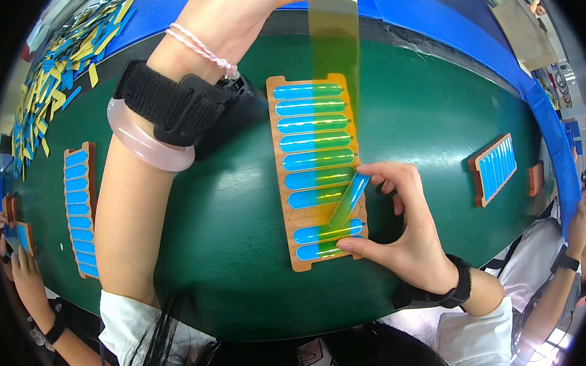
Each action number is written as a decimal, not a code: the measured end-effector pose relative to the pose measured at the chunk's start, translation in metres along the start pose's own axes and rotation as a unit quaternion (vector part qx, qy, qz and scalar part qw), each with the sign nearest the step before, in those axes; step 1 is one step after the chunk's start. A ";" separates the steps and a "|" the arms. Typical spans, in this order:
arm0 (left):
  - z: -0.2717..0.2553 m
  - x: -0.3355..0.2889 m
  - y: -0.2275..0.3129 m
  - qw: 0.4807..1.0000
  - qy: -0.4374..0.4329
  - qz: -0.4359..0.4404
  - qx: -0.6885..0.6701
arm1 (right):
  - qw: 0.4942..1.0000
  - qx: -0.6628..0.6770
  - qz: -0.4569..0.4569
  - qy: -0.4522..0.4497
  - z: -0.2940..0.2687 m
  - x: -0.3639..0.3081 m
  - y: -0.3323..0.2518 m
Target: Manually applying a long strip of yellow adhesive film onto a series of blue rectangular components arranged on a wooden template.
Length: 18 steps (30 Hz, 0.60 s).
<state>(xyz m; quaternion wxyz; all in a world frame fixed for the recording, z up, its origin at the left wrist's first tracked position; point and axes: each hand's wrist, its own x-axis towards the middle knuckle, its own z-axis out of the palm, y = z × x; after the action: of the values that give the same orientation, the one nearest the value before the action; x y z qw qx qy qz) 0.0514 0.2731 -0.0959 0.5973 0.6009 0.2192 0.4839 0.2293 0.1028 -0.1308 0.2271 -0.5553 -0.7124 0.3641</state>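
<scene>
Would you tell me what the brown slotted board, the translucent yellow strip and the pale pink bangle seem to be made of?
Brown slotted board: perhaps matt wood or fibreboard, from its dull tan surface.
Translucent yellow strip: probably glossy plastic film, since it glints and rounded blue pieces show through.
Pale pink bangle: polished, with a milky sheen; stone, glass or resin, unclear which.

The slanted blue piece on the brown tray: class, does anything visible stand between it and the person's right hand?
Nothing visible does: the index fingertip of the right hand is right by the upper end of the slanted blue piece. Only its lower part, looking green, lies behind the yellow film.
</scene>
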 end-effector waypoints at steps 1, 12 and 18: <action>0.001 0.000 0.001 1.000 0.000 0.000 0.002 | 1.000 0.002 0.004 0.002 0.000 0.000 -0.001; 0.004 -0.004 0.005 0.999 0.024 0.001 0.030 | 0.997 -0.028 -0.035 0.066 -0.005 -0.002 -0.007; 0.005 0.001 -0.001 1.000 0.020 -0.011 0.002 | 0.948 -0.204 -0.243 0.000 -0.033 0.018 0.007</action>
<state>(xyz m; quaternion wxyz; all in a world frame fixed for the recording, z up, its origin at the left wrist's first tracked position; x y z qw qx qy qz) 0.0563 0.2711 -0.0957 0.5967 0.5903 0.2387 0.4883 0.2530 0.1296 -0.1170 0.1908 -0.4001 -0.8847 0.1445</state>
